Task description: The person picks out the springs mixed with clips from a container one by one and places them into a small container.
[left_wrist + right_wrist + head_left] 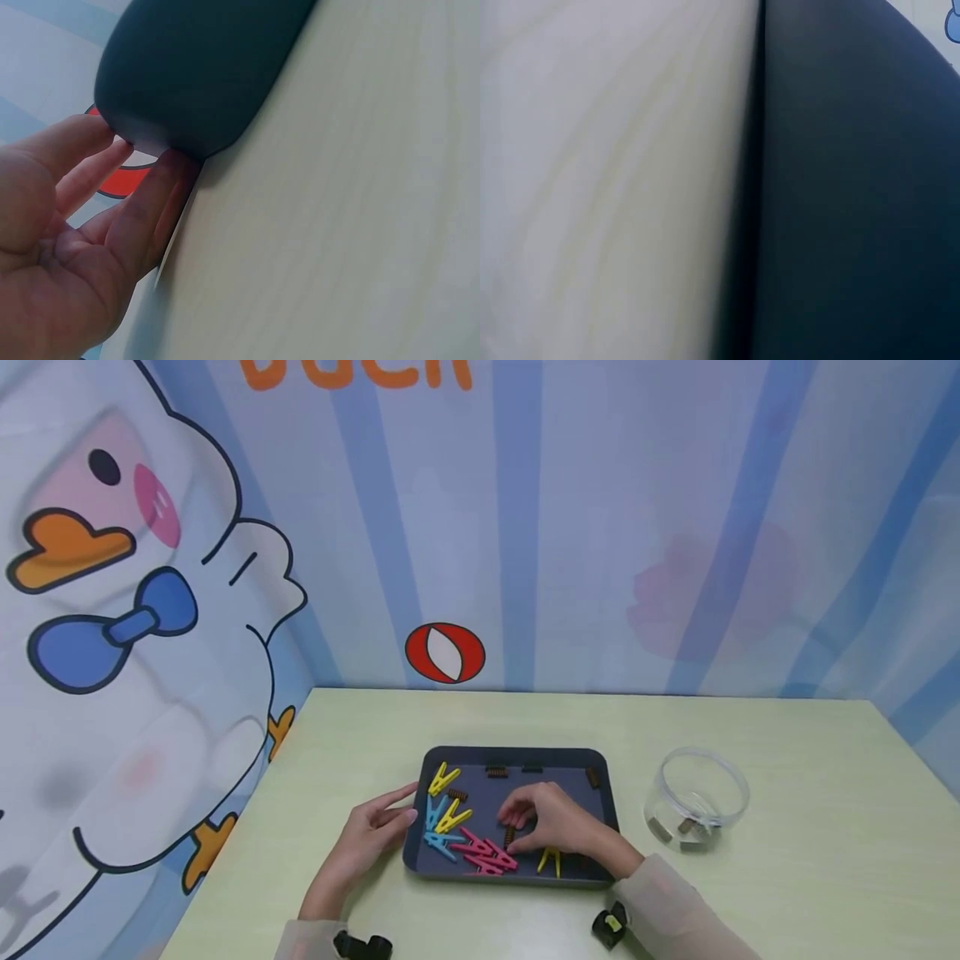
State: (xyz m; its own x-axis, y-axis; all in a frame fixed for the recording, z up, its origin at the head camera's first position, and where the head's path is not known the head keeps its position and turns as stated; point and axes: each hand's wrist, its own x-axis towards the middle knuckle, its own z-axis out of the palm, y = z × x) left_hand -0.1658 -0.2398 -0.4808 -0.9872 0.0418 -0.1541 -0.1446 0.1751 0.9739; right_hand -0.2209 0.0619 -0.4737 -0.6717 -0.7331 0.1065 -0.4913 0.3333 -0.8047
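A dark grey tray sits on the table, holding yellow clothespins, blue clothespins, pink clothespins and several small brown ridged clips. My left hand touches the tray's left side with fairly straight fingers. Seen from the left wrist, its fingertips lie against the tray's outer wall. Over the tray, my right hand pinches one brown ridged clip between thumb and curled fingers. In the right wrist view only the tray wall and tabletop show; the hand is out of frame.
To the right of the tray stands a clear round container with several small dark pieces at its bottom. One yellow clothespin lies by the tray's front wall, below my right hand. A printed curtain hangs behind the table's back edge.
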